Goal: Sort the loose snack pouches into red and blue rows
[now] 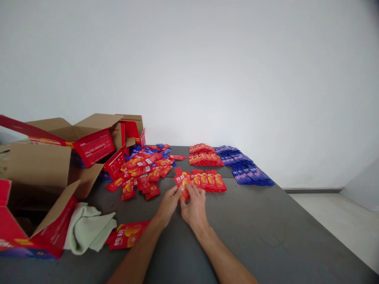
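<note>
Fingers (pixel 194 190) of the left hand (pixel 167 205) and right hand (pixel 194 209) grip a red pouch (pixel 180 178) near its lower end, by the left end of a row of overlapping red pouches (pixel 209 181) on the table (pixel 251 225), which a careless sideways nudge could skew.

From where I stand, the white characters 纯粉 read on the loose red pouch (pixel 129 235) just right of the pale green cloth (pixel 89 230). The same characters read on the held red pouch (pixel 181 179) and the row of red pouches (pixel 210 181), both beyond the cloth, to its right. Print on the open carton (pixel 96 148) behind the cloth: illegible.
</note>
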### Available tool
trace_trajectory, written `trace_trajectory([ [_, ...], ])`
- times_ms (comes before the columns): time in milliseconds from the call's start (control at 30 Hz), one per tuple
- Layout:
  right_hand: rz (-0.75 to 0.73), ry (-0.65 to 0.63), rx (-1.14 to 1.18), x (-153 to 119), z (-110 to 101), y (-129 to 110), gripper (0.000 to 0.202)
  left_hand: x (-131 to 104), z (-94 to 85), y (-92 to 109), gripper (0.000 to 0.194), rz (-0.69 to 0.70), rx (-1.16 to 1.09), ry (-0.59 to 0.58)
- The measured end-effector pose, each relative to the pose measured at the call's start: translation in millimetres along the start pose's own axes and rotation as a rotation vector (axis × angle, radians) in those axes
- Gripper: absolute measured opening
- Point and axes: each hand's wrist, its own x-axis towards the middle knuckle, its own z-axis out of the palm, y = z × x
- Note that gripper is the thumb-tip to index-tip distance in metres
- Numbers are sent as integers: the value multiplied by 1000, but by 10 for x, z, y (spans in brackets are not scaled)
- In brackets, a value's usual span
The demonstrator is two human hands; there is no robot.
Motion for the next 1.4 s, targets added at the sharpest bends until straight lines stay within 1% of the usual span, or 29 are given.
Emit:
trace_trajectory([
  [100,11,37,-31,40,-14,31,45,5,-11,-22,45,-35,-4,-60],
  [167,41,71,-75,97,-45,95,44,7,-20,-33,46,-76,-31,-106],
  [267,112,115,-174,215,-127,275,45,14,-37,-51,50,-128,-42,-120],
  [367,211,155,-299,319,-216,505,45,19,-44,-68,52,-142,18,-110],
  [467,294,138,-380,370,-268,686,45,16,-38,-75,52,-151,81,-112],
  [600,375,78,-425,374,-264,790,44,16,-35,-90,49,-143,120,-127],
  [767,418,62,-449,358,-230,820,39,30,-56,-135,46,-126,155,-134],
  [900,440,62,-460,351,-205,841,42,39,-80,-193,43,-85,211,-148],
  [1033,432,57,-455,345,-189,841,46,43,-100,-233,40,-28,276,-166],
  [1133,414,79,-453,347,-191,803,47,28,-103,-214,37,1,330,-181],
  [1267,333,124,-429,349,-178,666,46,-4,-106,-170,36,62,453,-167],
  [1333,259,119,-400,334,-143,562,44,2,-128,-165,38,131,593,-123],
  [1400,173,86,-362,303,-88,443,41,35,-174,-170,39,212,777,-49],
])
